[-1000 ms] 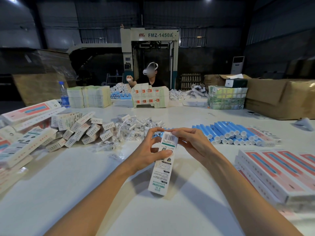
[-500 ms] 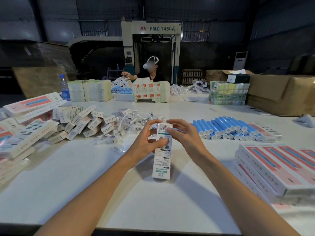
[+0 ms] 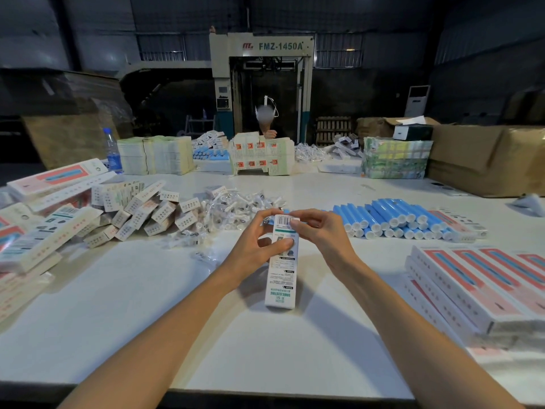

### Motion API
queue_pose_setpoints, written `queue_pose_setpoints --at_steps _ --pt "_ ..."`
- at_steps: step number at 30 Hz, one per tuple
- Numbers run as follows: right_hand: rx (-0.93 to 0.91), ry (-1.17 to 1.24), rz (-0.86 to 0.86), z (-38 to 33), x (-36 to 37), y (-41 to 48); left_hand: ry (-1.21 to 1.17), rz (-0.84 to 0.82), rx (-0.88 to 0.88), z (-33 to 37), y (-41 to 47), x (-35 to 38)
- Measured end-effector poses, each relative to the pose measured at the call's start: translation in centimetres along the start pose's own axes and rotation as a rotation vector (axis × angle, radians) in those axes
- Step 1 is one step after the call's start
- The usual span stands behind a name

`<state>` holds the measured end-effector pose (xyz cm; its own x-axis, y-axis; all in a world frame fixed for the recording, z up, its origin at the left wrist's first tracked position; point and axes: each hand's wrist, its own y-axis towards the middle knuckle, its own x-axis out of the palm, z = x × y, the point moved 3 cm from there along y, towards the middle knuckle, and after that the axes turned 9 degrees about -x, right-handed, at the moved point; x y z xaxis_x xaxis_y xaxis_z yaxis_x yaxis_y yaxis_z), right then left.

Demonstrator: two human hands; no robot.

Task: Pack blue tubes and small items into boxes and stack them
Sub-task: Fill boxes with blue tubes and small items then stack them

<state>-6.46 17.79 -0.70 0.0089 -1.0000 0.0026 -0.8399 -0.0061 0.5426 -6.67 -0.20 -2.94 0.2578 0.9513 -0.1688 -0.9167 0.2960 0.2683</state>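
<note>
A long white box [image 3: 281, 278] with green print stands nearly upright on the white table [image 3: 147, 305], barcode end up. My left hand [image 3: 259, 246] grips its upper left side, thumb across the front. My right hand [image 3: 320, 231] pinches the top flap end. Behind my hands lies a row of blue tubes [image 3: 392, 221] with white caps. A heap of small clear-wrapped items [image 3: 233, 211] sits just left of them. Small white cartons [image 3: 141, 211] are piled further left.
Stacked long pink-and-white boxes [image 3: 483, 287] lie at the right, more long boxes [image 3: 44, 228] at the left. A water bottle [image 3: 113, 156], stacks of flat cartons [image 3: 156, 156] and a brown cardboard box [image 3: 486, 157] line the far edge, where another person sits.
The box has swung from tilted to nearly upright and my hands have shifted slightly right on its top. The camera has dipped, showing the table's near edge.
</note>
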Motion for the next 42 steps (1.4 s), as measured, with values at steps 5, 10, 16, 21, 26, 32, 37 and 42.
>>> queue_pose_setpoints --at_steps 5,10,16,21,26,32,37,42 --pt "0.105 0.203 0.001 0.8 0.4 -0.6 -0.021 0.037 -0.003 -0.1 0.0 0.2" --pt "0.316 0.296 -0.114 0.8 1.6 -1.6 -0.140 0.077 -0.022 0.4 -0.5 0.0" --pt "0.448 0.314 -0.373 0.0 1.0 -3.7 -0.190 0.064 -0.007 0.6 -0.5 -0.4" --pt "0.257 -0.110 -0.268 -3.0 -1.7 -4.6 -0.006 0.108 0.084 1.8 -0.3 0.8" --pt "0.069 -0.576 -0.136 -8.5 -7.6 -5.0 0.259 -0.107 0.071 4.4 0.1 5.5" --pt "0.011 -1.003 0.143 -13.2 -21.1 -6.6 0.342 -0.159 0.200 7.0 0.5 14.7" --pt "0.120 -1.427 0.283 -14.7 -32.5 -10.3 0.437 -0.262 0.267 7.3 0.4 21.6" --pt "0.352 -1.749 0.279 -14.5 -38.8 -14.3 0.531 -0.227 0.284 6.7 0.3 24.7"
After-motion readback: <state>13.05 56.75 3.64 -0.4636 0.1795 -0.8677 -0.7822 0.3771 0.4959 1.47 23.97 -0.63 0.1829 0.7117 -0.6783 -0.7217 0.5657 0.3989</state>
